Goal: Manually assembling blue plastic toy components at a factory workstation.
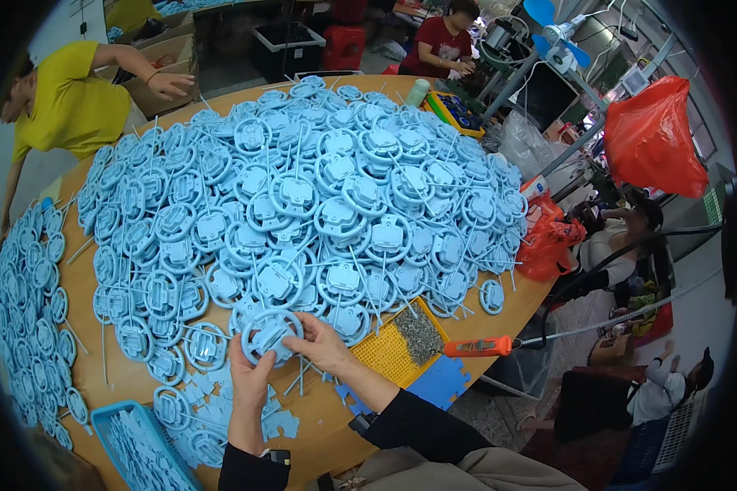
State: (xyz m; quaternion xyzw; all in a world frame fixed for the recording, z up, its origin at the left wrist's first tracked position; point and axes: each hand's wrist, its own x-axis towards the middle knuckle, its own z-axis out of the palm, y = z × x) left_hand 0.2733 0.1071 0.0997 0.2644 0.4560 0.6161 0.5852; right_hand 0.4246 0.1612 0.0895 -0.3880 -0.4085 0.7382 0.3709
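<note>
Between my two hands is a light blue plastic steering wheel (262, 317), a ring with a boxy centre. My left hand (250, 372) grips its lower left rim, and the fingers of my right hand (318, 344) close on its right side near the centre. Just beyond lies a big heap of the same wheels (303, 196), many with thin rods sticking out. Loose flat light blue pieces (282, 421) lie on the table beside my left wrist. A blue basket (102, 419) with more flat pieces stands at the lower left.
Right of my right hand, a yellow tray (377, 352) holds small metal screws (420, 334). An orange electric screwdriver (477, 347) with a coiled cable lies near a blue foam mat (440, 383). A red bag (546, 241) hangs at the table's right edge. A person in yellow (78, 94) stands far left.
</note>
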